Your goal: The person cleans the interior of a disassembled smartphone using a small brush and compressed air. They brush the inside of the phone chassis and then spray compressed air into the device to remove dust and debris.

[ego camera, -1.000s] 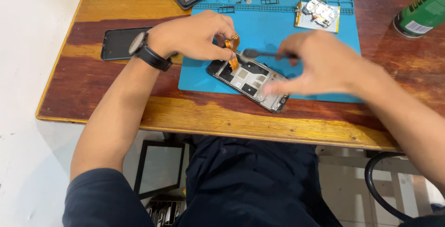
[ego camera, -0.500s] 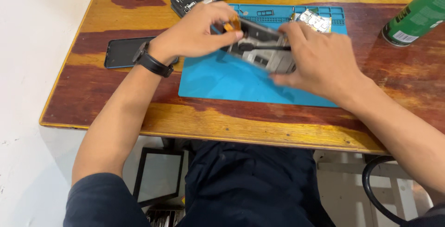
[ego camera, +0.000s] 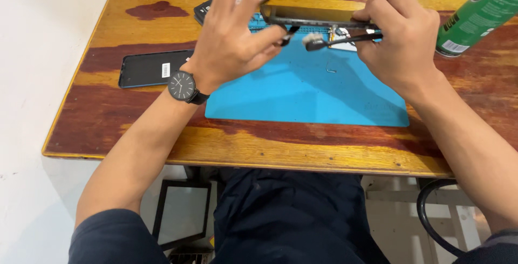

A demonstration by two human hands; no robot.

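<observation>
Blue mat (ego camera: 302, 97) covers the desk's (ego camera: 135, 32) far middle. Above it, the right hand (ego camera: 402, 40) grips a phone frame (ego camera: 313, 15) and brush (ego camera: 340, 40). The left hand (ego camera: 232, 43) pinches a small black tool (ego camera: 288, 35).

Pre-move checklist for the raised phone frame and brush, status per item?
1. Phone frame held off the mat: ok, lifted edge-on, gripped by right hand.
2. Brush under control: ok, in the right hand too, bristles toward the left.
3. Left hand grip: cannot tell, fingers blurred, a small dark piece at the fingertips.
4. Blue mat beneath: ok, one small loose part on it.
5. Green spray can: ok, apart from the hands.
6. Black phone: ok, flat, left of the mat.
</observation>
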